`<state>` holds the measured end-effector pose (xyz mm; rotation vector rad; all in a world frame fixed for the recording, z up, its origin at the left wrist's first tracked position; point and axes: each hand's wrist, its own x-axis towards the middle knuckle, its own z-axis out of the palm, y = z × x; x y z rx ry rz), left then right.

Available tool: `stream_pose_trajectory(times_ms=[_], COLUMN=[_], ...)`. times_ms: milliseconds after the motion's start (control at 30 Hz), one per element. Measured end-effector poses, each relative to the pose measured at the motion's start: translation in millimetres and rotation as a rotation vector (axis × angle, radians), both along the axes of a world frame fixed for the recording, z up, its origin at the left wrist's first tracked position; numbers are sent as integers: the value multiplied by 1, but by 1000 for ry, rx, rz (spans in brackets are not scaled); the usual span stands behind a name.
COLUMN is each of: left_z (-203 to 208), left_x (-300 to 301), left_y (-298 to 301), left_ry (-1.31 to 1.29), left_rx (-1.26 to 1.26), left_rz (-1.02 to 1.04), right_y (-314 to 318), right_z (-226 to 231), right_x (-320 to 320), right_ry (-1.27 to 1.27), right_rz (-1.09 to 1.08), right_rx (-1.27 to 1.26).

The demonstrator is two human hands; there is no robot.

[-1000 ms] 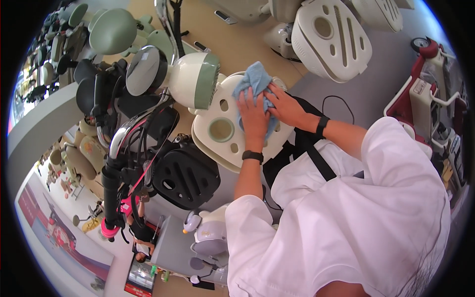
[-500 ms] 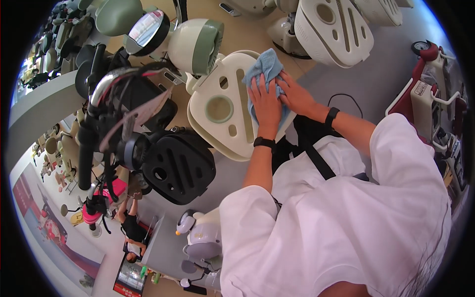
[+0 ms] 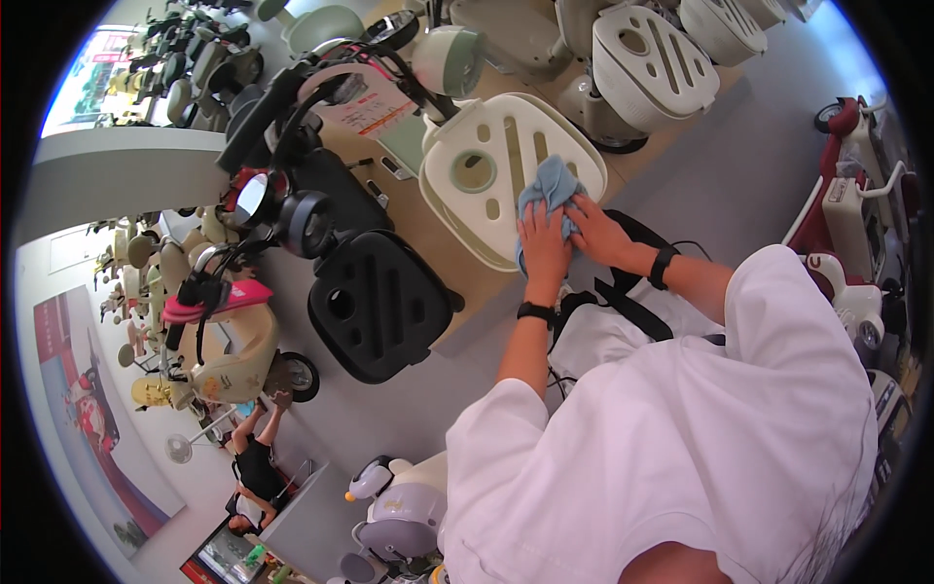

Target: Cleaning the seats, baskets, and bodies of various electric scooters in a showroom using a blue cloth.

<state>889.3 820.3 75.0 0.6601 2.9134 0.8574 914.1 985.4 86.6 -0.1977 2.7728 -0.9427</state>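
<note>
A cream scooter basket lid (image 3: 506, 146) with slots and a round green-rimmed hole is in front of me. A crumpled light-blue cloth (image 3: 556, 178) lies over its near right edge. My left hand (image 3: 545, 243) grips the cloth from above, its fingers curled onto it. Close beside it, my right hand (image 3: 600, 234) holds the cloth's right side, fingers bent over it. Part of the cloth hangs down past the lid's rim, left of my left hand. Both wrists wear black bands.
A black basket (image 3: 379, 307) stands left of the cream one, with dark handlebars (image 3: 282, 107) beyond. Another cream basket (image 3: 657, 63) is at the far right. A red and white scooter (image 3: 837, 195) stands on the right. A person (image 3: 258, 467) is at the lower left.
My view has shifted, and the lid appears farther right. The cloth and both hands have moved nearer to me over the lid, to its near right edge.
</note>
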Motion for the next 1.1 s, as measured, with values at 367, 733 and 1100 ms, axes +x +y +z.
stream_pose_trajectory(times_ms=[367,733,1100], left_z=[24,8,23], left_x=[55,38,58], left_y=[-91,-27,-83], left_ry=[94,41,-10], left_rx=[4,-26,-33], left_rz=[108,-127,-7], right_y=[-83,-5,-58], right_z=[1,-25,2], right_x=[26,37,33], right_ry=[118,132,85], right_rz=[252,171,239], right_rx=[11,250,63])
